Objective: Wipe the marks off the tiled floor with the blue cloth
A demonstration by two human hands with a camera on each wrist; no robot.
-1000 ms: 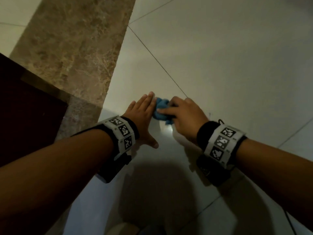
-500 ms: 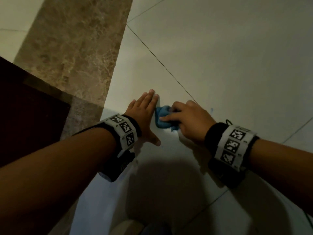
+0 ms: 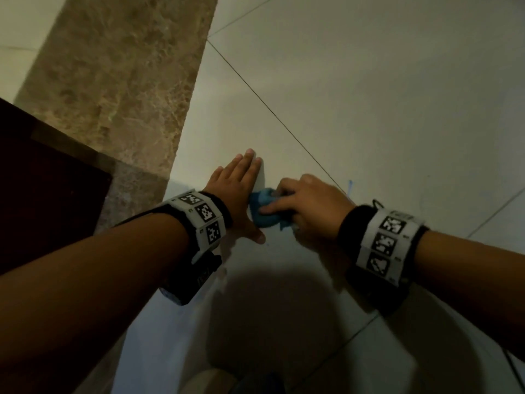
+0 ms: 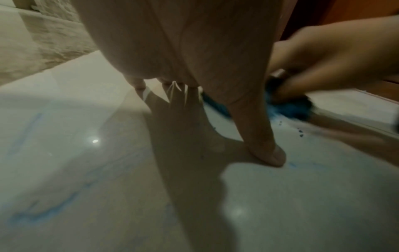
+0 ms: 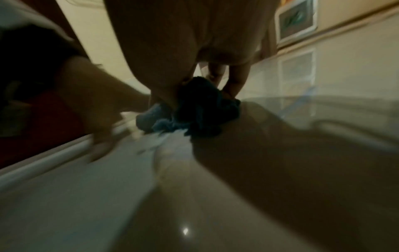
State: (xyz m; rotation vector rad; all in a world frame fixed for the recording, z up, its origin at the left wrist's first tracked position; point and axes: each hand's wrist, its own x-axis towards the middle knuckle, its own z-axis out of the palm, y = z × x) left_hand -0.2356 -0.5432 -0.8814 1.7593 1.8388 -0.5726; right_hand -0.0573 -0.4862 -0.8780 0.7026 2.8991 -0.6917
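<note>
My right hand point(image 3: 298, 206) grips a bunched blue cloth point(image 3: 262, 210) and presses it onto the pale tiled floor point(image 3: 369, 95). The right wrist view shows the cloth point(image 5: 194, 112) bunched under my curled fingers. My left hand point(image 3: 235, 189) lies flat on the floor just left of the cloth, fingers straight and thumb spread. A short blue mark point(image 3: 350, 185) shows past my right hand. In the left wrist view, faint blue smears point(image 4: 43, 213) and small blue specks point(image 4: 300, 133) lie on the tile, with the cloth point(image 4: 287, 109) beyond my thumb.
A brown marble strip point(image 3: 113, 81) runs along the left of the pale tiles. A dark wooden panel point(image 3: 42, 180) stands at the far left. Grout lines point(image 3: 270, 112) cross the floor. A framed picture point(image 5: 297, 20) leans at the wall in the right wrist view.
My right hand has dragged the cloth back toward me and slightly right along the tile. The left hand has stayed flat in the same spot.
</note>
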